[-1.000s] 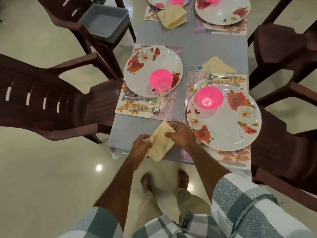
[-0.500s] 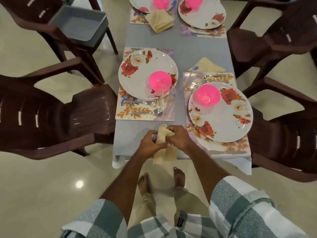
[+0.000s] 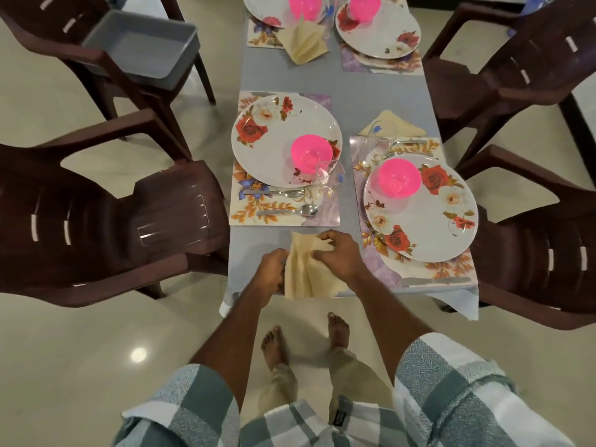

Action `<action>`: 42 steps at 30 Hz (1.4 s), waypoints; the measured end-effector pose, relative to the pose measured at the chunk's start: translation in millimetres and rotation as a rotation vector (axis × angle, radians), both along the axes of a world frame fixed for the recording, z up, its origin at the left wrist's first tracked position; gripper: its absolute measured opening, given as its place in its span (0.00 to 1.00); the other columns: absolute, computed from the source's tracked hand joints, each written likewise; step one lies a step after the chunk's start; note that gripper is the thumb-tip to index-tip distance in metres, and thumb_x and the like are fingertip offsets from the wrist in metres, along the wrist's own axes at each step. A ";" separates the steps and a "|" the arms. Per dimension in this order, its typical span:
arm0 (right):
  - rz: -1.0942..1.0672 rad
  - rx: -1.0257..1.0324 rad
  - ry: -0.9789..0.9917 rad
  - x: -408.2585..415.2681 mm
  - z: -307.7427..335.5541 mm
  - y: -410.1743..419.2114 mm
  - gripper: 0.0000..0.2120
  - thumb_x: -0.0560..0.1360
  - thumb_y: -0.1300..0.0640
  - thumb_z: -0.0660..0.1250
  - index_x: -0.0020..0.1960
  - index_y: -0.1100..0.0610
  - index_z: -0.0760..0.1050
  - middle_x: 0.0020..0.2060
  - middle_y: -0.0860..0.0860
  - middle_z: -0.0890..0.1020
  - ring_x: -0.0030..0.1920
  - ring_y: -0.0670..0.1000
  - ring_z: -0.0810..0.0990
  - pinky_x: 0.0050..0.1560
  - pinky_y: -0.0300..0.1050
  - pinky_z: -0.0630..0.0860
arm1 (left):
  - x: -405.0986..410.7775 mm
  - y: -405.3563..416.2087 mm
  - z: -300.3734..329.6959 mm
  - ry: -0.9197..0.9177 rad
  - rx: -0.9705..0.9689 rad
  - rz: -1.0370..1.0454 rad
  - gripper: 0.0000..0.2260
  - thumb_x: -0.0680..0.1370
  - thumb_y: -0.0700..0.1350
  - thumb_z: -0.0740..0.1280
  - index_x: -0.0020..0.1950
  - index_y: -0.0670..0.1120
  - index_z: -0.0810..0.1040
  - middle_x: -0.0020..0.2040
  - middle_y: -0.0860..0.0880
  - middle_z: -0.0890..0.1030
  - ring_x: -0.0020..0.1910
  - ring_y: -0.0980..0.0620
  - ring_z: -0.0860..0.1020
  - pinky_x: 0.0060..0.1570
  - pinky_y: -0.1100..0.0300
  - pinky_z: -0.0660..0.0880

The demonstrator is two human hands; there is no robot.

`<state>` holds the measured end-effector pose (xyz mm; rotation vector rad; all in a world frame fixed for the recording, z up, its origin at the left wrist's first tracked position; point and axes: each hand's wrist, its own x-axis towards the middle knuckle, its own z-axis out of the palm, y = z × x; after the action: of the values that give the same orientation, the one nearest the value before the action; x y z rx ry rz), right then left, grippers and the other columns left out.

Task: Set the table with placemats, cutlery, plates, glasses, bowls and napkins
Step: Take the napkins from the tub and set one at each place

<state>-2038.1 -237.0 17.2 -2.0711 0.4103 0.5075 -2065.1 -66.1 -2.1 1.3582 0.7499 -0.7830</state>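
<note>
Cream napkin (image 3: 306, 275) in both our hands at near bench (image 3: 364, 95) edge.
L hand (image 3: 272, 269) grips its left side, R hand (image 3: 338, 254) fingers (image 3: 317, 245) pinch its top fold, just below near-left placemat (image 3: 283, 217).

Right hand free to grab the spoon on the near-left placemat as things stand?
Probably not yet. The right hand pinches the napkin, and so does the left hand. The spoon lies uncovered just beyond them with nothing between, so the path looks free once the napkin is let go.
</note>
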 end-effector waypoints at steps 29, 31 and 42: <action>-0.182 -0.060 0.083 -21.5 -33.3 9.0 0.20 0.77 0.56 0.73 0.66 0.57 0.74 0.61 0.55 0.81 0.59 0.56 0.80 0.59 0.49 0.75 | -1.7 9.8 -32.4 -0.163 0.287 -0.039 0.08 0.79 0.50 0.72 0.53 0.46 0.83 0.48 0.49 0.84 0.48 0.48 0.82 0.44 0.53 0.80; -0.115 -0.086 0.033 -20.6 -30.2 7.0 0.16 0.78 0.57 0.71 0.64 0.59 0.79 0.59 0.55 0.83 0.57 0.56 0.82 0.58 0.48 0.76 | -0.5 12.4 -30.4 -0.162 0.285 -0.065 0.05 0.78 0.48 0.73 0.50 0.48 0.82 0.45 0.52 0.83 0.47 0.50 0.82 0.41 0.55 0.80; 0.399 -0.489 -0.221 -26.9 -26.4 22.3 0.10 0.75 0.57 0.71 0.54 0.47 0.84 0.58 0.48 0.79 0.59 0.52 0.74 0.57 0.50 0.66 | 9.9 23.4 -27.5 -0.120 0.241 0.043 0.04 0.79 0.37 0.70 0.52 0.38 0.82 0.40 0.39 0.83 0.30 0.47 0.80 0.33 0.55 0.80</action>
<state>-2065.1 -214.7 -9.1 -2.6726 -0.0226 0.4302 -2055.2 -42.7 -29.6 1.5852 0.7939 -0.5852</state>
